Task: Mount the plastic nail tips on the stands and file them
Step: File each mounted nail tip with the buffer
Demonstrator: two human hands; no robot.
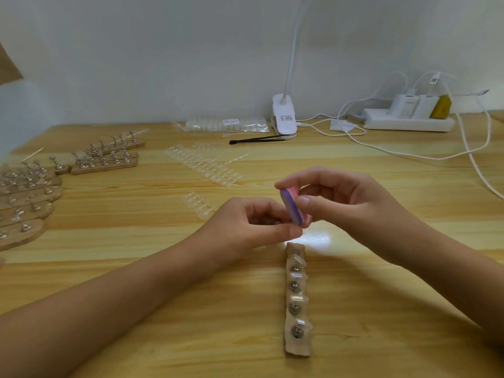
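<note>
Purple and pink, the file stands tilted at the centre of the head view, above the tabletop. The right hand has its grip closed on it, thumb on the near side and fingertips curled over the top. Just left of it and below, the left hand pinches thumb against forefinger right at the file's lower end. Whatever that pinch holds is hidden, so I cannot tell whether a tip is in it. Directly below the hands, running down to the lower centre of the frame, lies a wooden stand with clear tips already sitting on its metal holders. Loose strips of unmounted ones lie at upper centre, and more stands crowd the left edge, several with tips on them. A lamp is clamped at the top centre. By this layout the mounting on the near stand looks done and filing is the step in hand. The next move calls for short, light strokes along one tip's edge, with the left pinch bracing it so the thin plastic neither flexes nor pops loose.
</note>
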